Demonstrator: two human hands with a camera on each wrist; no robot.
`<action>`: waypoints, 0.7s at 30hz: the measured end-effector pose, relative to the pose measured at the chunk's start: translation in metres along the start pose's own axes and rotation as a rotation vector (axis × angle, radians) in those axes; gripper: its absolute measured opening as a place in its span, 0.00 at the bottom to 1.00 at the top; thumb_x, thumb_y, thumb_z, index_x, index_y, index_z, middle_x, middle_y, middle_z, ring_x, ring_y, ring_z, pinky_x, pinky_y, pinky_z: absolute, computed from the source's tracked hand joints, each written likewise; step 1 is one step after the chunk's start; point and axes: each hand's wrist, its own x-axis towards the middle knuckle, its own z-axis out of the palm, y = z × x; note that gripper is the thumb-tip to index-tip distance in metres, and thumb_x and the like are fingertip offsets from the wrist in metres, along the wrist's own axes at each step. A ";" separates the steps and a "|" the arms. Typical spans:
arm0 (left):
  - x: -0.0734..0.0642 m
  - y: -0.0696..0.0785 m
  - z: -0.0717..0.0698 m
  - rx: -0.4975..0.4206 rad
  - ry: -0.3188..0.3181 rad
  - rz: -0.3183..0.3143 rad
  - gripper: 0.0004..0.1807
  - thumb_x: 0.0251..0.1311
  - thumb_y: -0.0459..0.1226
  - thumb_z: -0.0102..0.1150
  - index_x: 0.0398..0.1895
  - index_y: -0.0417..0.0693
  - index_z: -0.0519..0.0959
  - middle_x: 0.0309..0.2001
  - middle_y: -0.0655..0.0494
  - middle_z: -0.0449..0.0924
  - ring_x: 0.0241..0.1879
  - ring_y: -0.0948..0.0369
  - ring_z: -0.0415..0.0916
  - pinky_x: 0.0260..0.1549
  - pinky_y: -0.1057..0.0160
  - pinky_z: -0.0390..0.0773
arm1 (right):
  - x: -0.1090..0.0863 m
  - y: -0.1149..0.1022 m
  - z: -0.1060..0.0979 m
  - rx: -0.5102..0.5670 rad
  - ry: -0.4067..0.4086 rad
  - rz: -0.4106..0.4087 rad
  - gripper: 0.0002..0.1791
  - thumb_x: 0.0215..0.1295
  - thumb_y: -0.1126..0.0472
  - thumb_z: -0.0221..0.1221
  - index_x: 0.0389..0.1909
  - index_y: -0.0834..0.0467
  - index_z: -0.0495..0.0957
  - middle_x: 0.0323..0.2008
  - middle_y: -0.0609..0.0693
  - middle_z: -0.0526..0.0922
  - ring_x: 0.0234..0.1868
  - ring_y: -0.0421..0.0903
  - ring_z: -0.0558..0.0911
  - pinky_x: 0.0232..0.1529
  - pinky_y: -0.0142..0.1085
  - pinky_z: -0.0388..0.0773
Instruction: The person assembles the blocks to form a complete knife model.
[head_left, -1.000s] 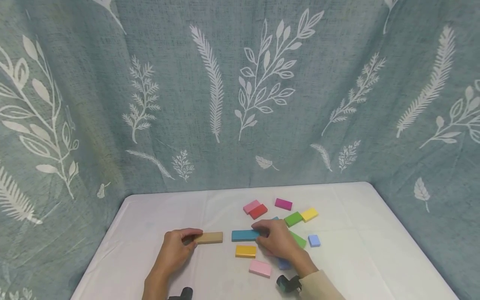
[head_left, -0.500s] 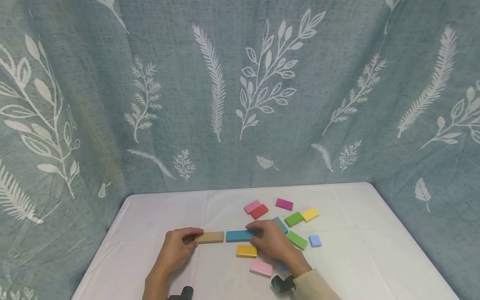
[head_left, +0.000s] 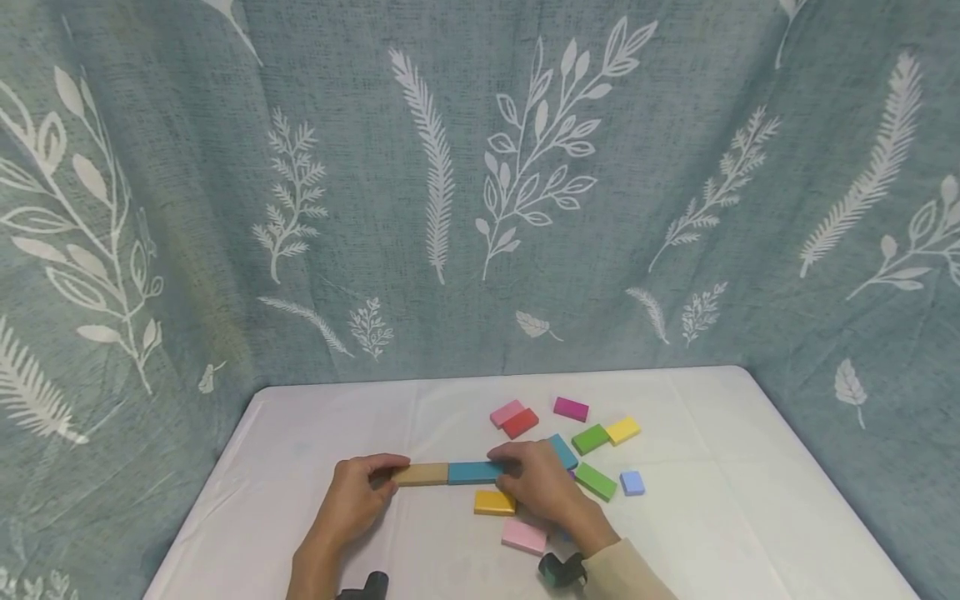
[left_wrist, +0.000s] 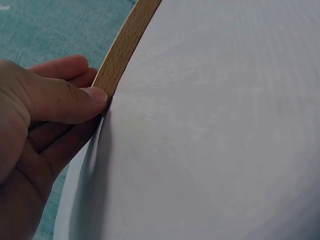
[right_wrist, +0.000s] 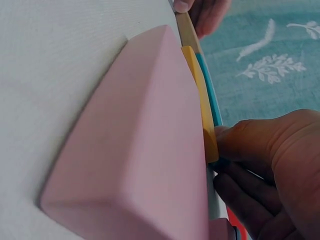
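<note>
Pinched the teal block [head_left: 475, 473] at its right end in the right hand [head_left: 546, 483], thumb on the near side and fingers beyond, spread only as wide as the wood. Held the tan block [head_left: 422, 475] likewise by its outer end in the left hand [head_left: 358, 500], directly left of the teal block and touching it end to end. Judged both light, stiff, fairly smooth: unlikely to bend or break, yet apt to skid or swing askew on the cloth [head_left: 697, 533] under an uneven push; best taken by the long sides near the outer ends, keeping the meeting faces free. Saw an orange block [head_left: 493, 502] just in front of the teal block, with a pink block [head_left: 524, 537] nearer the person. Noted a green block [head_left: 596, 482] to its right, past the knuckles, and a small blue block [head_left: 632, 483] farther that way; behind it, a red block [head_left: 521, 424], then the curtain [head_left: 450, 333].
</note>
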 end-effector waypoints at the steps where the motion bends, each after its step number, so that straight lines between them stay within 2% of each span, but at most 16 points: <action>1: 0.000 0.000 0.000 0.002 -0.001 0.004 0.20 0.60 0.20 0.70 0.52 0.45 0.91 0.56 0.46 0.92 0.64 0.42 0.86 0.69 0.38 0.82 | 0.000 0.000 0.000 -0.002 0.000 -0.001 0.21 0.70 0.63 0.71 0.64 0.52 0.87 0.61 0.45 0.91 0.62 0.45 0.87 0.69 0.51 0.86; 7: 0.000 0.003 0.000 0.043 -0.014 0.021 0.19 0.60 0.23 0.73 0.54 0.46 0.91 0.57 0.46 0.91 0.65 0.42 0.85 0.70 0.38 0.82 | 0.000 0.001 -0.001 -0.001 0.002 -0.009 0.21 0.70 0.63 0.70 0.63 0.53 0.88 0.60 0.46 0.91 0.62 0.46 0.87 0.69 0.53 0.86; 14: 0.001 0.006 0.000 0.106 -0.013 0.070 0.14 0.60 0.24 0.75 0.44 0.49 0.93 0.51 0.49 0.93 0.60 0.44 0.88 0.67 0.39 0.84 | 0.000 0.000 0.000 0.000 -0.003 0.003 0.22 0.70 0.62 0.70 0.64 0.51 0.87 0.61 0.45 0.91 0.62 0.45 0.87 0.69 0.51 0.86; 21: 0.001 0.009 0.000 0.124 -0.020 0.075 0.13 0.60 0.23 0.75 0.42 0.48 0.93 0.52 0.48 0.93 0.61 0.42 0.88 0.67 0.38 0.83 | 0.001 0.001 -0.001 -0.004 -0.012 -0.011 0.22 0.71 0.62 0.70 0.65 0.52 0.87 0.61 0.45 0.91 0.62 0.45 0.87 0.69 0.51 0.86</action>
